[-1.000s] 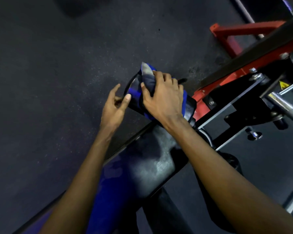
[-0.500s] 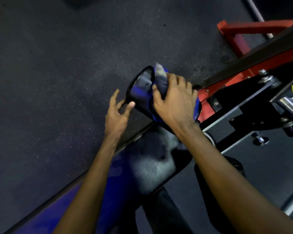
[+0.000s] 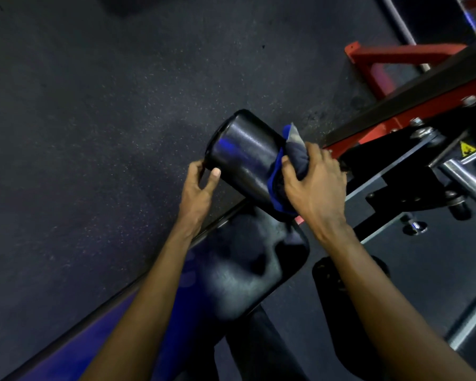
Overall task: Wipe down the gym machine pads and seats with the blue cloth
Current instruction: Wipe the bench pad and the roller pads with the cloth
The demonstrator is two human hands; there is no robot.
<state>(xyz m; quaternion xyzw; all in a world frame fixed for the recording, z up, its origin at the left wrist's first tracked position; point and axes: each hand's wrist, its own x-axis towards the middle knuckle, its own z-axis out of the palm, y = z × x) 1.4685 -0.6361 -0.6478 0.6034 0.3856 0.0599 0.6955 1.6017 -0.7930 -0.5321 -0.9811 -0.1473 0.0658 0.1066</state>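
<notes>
Dark speckled floor (image 3: 94, 133) fills the left side. The left hand (image 3: 197, 188) is at the free end of the black roller (image 3: 242, 152). Its thumb lies against the near side of the rim and its fingers curl round the end face, so it seems to pinch the rim lightly, though the dim light makes the finger contact hard to judge. The roller lies tilted, its free end up and to the left, and its glossy skin shows a blue glare. Below it, the black seat (image 3: 245, 265) runs down toward the lower left, and both forearms cross above it.

The blue cloth (image 3: 294, 158) is bunched on the roller's right end, next to the frame. A blue fold wraps the roller's side and a grey-looking corner sticks up. The right hand (image 3: 316, 185) grips the cloth, fingers curled over the bundle and thumb on its near side, pressing it on the roller.

To the right stand the red frame (image 3: 382, 59), black brackets with bolts, a yellow sticker (image 3: 465, 148) and a chrome bar (image 3: 465, 180).
</notes>
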